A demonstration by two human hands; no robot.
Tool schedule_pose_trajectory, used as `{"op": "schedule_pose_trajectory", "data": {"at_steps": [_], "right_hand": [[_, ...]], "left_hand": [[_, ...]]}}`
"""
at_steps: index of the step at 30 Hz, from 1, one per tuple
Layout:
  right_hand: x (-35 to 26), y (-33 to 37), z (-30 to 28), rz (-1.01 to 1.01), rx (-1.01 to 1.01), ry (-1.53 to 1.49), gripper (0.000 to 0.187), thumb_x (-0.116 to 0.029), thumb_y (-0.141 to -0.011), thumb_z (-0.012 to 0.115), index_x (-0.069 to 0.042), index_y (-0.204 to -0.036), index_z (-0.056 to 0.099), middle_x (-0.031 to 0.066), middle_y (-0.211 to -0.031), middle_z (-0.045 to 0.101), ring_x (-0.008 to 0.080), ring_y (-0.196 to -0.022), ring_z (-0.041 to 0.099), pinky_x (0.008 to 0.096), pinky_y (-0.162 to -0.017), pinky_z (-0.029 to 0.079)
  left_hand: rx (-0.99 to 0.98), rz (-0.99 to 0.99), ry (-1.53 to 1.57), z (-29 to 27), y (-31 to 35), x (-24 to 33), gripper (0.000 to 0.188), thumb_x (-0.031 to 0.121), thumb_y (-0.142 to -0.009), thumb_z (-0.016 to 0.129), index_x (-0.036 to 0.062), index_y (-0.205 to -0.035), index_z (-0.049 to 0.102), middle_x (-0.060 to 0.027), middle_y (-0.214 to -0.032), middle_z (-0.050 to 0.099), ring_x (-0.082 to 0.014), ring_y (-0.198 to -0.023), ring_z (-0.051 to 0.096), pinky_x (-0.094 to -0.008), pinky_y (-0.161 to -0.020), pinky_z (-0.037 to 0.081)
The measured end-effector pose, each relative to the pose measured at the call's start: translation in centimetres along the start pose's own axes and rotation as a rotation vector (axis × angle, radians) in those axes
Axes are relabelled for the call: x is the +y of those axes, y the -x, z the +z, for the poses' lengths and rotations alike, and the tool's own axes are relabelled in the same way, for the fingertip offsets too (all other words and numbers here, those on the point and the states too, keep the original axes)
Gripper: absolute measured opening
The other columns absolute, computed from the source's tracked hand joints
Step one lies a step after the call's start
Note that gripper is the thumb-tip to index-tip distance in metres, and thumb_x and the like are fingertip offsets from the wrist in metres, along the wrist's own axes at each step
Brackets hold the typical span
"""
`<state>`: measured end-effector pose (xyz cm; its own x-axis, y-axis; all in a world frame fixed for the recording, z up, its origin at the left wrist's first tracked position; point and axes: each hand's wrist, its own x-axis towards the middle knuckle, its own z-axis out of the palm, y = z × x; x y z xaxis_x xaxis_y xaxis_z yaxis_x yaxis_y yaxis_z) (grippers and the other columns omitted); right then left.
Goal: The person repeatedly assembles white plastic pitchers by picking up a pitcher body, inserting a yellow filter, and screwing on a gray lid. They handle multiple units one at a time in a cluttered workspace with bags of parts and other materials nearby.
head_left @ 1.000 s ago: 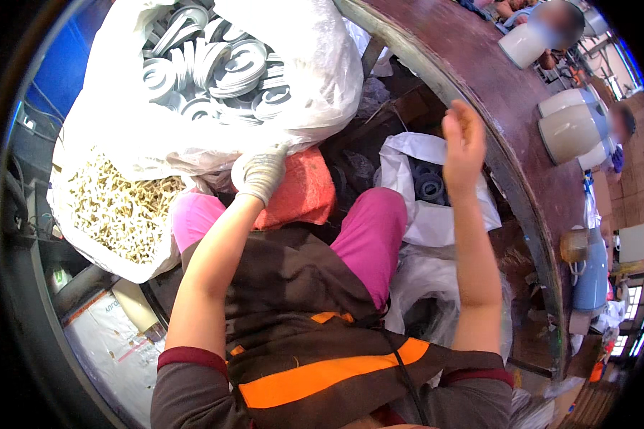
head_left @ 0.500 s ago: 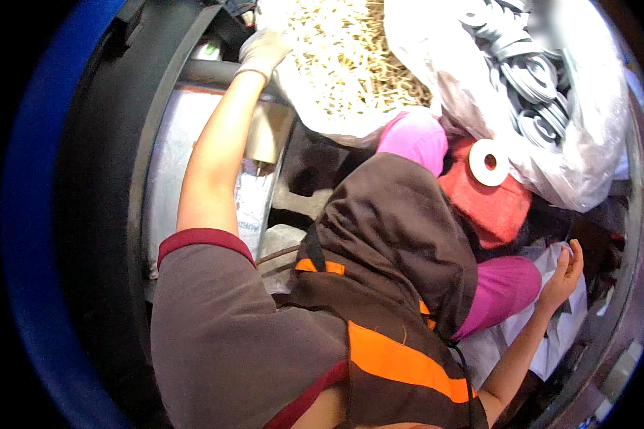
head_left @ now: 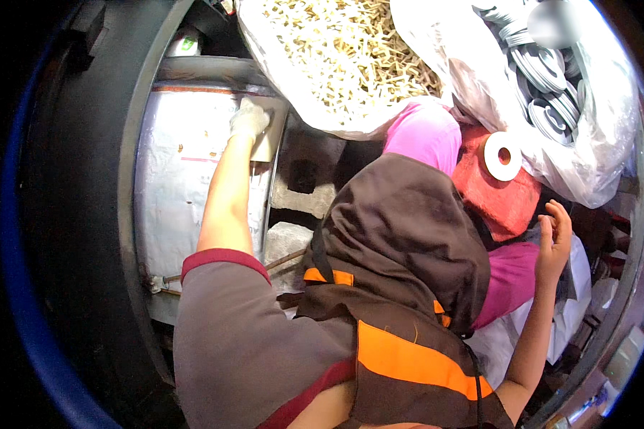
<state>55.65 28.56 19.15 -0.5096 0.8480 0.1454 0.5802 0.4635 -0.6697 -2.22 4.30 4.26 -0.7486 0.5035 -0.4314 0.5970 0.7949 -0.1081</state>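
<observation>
My left hand [head_left: 249,120], in a whitish glove, rests over a tan flat piece [head_left: 266,149] on a white plastic-covered surface [head_left: 175,186] to my left. Its fingers are too washed out to read. My right hand [head_left: 555,236] is bare and raised at the right, palm up, fingers apart, holding nothing. Near it, a white ring with a round hole [head_left: 493,154], perhaps a roll of tape, lies on a red cloth-like block [head_left: 490,204]. Ahead, an open white sack [head_left: 311,118] holds many small pale-yellow pieces [head_left: 350,64].
A clear plastic bag [head_left: 597,168] at the far right holds stacked grey rings [head_left: 544,71]. Grey concrete-like blocks [head_left: 304,200] lie left of my lap. A dark frame [head_left: 139,129] runs along the left, with a crossbar [head_left: 211,69]. White sheeting [head_left: 569,314] lies under my right arm.
My left hand has come back from the sack's left edge onto the tan piece. My right hand has lifted slightly and moved a little to the left. The view has shifted slightly.
</observation>
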Motion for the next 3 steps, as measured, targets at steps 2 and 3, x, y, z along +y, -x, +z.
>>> {"op": "schedule_pose_trajectory", "data": {"at_steps": [2,3], "right_hand": [[0.3,-0.2,1.4,-0.007,-0.027,-0.125,0.027,-0.011,-0.093,0.054,-0.002,-0.118,0.056,0.0101,-0.124,0.054,0.0151,-0.101,0.056,0.0283,-0.089,0.045],[0.6,-0.4,2.2,0.013,-0.051,-0.196,0.027,-0.011,-0.093,0.054,-0.003,-0.118,0.056,0.0105,-0.126,0.053,0.0152,-0.101,0.056,0.0285,-0.09,0.045]], "left_hand": [[-0.076,-0.017,0.009,1.8,0.0,-4.5,0.056,0.048,-0.083,0.056,0.0078,-0.123,0.057,-0.0255,-0.137,0.042,-0.0368,-0.118,0.051,-0.0419,-0.102,0.037],[-0.095,0.038,0.01,2.4,0.2,-6.4,0.061,0.055,-0.082,0.055,0.0092,-0.122,0.058,-0.0255,-0.137,0.042,-0.036,-0.118,0.052,-0.0408,-0.101,0.038]]}}
